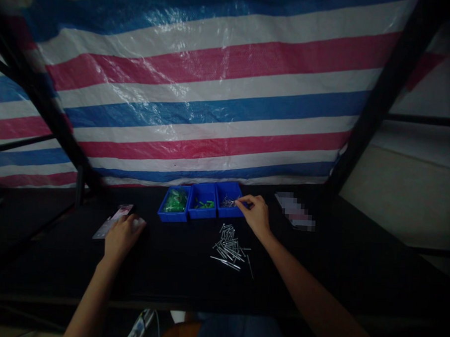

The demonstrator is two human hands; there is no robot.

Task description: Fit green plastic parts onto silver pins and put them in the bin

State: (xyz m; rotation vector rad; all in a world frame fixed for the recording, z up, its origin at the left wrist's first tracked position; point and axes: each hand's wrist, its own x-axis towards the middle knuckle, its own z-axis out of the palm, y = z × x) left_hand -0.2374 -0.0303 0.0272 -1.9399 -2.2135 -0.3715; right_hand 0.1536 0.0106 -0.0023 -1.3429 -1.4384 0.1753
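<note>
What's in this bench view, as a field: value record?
left bin: rectangular blue plastic; green contents in clear plastic
middle bin: rectangular blue plastic; small bright-green pieces
right bin: rectangular blue plastic; small silver metal pieces
loose pile: thin silver metal rods, near side of right bin
left hand: at flat, pale printed sheet; grip unclear
right hand: fingertips at right bin; grip unclear
surface: black tabletop
backdrop: red-white-blue striped plastic sheeting
</note>
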